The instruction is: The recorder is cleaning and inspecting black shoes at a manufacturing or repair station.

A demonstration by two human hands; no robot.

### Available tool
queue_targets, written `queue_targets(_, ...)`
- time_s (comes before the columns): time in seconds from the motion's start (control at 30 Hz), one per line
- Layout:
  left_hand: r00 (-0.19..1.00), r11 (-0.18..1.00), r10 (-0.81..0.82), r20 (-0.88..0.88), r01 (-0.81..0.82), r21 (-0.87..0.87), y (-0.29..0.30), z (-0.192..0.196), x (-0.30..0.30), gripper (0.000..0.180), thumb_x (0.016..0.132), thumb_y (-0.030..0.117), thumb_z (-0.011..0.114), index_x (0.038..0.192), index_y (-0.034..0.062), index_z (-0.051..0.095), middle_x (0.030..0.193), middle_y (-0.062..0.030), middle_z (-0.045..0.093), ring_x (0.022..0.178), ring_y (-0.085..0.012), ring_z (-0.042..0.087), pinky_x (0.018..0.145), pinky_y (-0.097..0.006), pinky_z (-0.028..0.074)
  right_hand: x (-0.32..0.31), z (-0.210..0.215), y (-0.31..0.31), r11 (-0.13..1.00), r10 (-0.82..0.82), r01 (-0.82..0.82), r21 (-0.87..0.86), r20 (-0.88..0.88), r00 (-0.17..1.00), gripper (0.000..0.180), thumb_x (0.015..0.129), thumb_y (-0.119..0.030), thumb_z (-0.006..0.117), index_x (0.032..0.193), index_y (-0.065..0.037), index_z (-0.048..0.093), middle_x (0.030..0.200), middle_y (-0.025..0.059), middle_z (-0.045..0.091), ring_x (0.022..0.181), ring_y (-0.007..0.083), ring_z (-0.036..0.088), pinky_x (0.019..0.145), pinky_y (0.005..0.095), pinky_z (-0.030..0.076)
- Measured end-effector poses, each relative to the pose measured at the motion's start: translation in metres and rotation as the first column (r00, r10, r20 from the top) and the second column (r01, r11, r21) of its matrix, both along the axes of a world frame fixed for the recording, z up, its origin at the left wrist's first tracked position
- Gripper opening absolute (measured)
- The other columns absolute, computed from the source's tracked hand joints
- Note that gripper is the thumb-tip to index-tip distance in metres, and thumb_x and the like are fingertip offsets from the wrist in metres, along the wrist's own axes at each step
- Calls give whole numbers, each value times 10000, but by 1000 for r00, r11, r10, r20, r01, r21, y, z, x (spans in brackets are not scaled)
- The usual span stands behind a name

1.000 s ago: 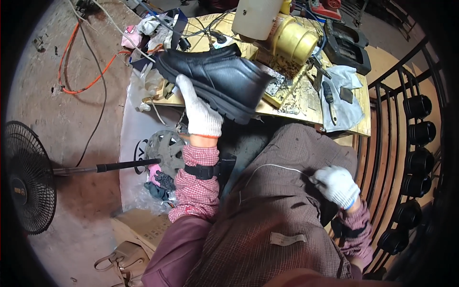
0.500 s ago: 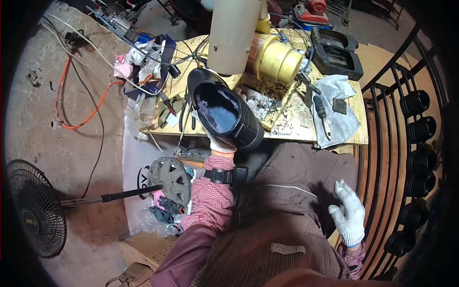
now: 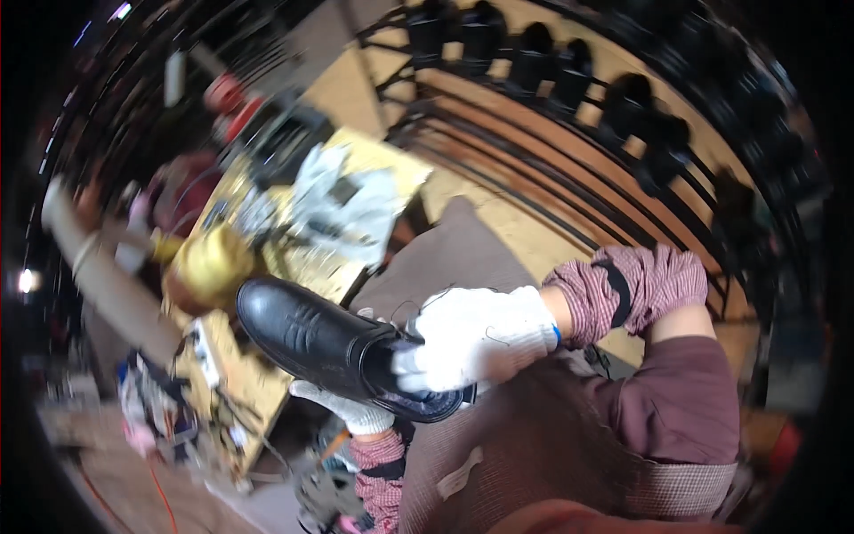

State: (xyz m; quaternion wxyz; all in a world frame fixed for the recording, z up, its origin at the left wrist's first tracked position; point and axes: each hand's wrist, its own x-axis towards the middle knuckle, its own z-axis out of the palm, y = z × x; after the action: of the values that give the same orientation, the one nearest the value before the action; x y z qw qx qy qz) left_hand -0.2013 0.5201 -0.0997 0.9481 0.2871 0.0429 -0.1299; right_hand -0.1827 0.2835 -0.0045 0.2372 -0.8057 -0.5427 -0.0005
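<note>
A black leather boot (image 3: 311, 343) is held tilted in front of my lap, its toe pointing to the far left and its opening toward me. From beneath, my left hand (image 3: 345, 411), in a white knit glove, supports the boot; part of the fingers is hidden behind it. My right hand (image 3: 480, 338), gloved the same way, lies at the boot's opening with fingers curled over the collar. Its fingertips are partly hidden and blurred. A brown apron (image 3: 534, 436) covers my lap behind the boot.
A wooden workbench (image 3: 409, 169) stands ahead to the left, bearing a yellow machine part (image 3: 212, 267) and a pale cloth (image 3: 342, 200). A thick beige pipe (image 3: 120, 285) rises left of it. Several black boots (image 3: 534, 58) line a slatted rack (image 3: 534, 169) at the far right.
The view has swung to the right. The boot has come off the bench side toward my lap and turned toe away to the left. My right hand has moved from my side onto its opening.
</note>
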Motion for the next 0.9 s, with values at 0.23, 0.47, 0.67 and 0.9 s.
queue_targets(0.23,935,845,-354,9,315,431,-32,13,35,865,991,707,351,1583,83,266,1419,-231,543,1144,-311,643,998,-437,499,-98,144,-123,642,-767,699,-316,-255,589,505,793,-547,730,828,-43,722,754,163,658,728,339,679,662,414,529)
queue_targets(0.47,962,878,-218,-163,266,397,-21,-4,28,779,984,694,407,1520,128,395,1262,-206,617,970,-317,673,886,-436,554,-172,120,-237,-237,-937,796,-557,347,-36,494,731,-514,748,868,-39,745,813,183,684,792,354,682,728,427,535)
queue_targets(0.67,985,877,-136,-104,169,450,-4,9,28,796,993,681,405,1527,91,389,1338,-239,563,1025,-316,660,902,-414,551,-185,16,-372,-571,-755,773,-275,545,-364,523,818,-409,744,1227,-94,657,1182,177,653,1089,366,627,958,453,502)
queue_targets(0.9,998,943,-44,-43,55,327,15,6,16,764,997,675,382,1532,130,388,1228,-190,667,974,-302,709,796,-391,607,-107,-2,-347,-259,-962,915,-311,174,-213,671,898,-557,623,1395,-110,567,1418,189,565,1270,381,564,1041,443,470)
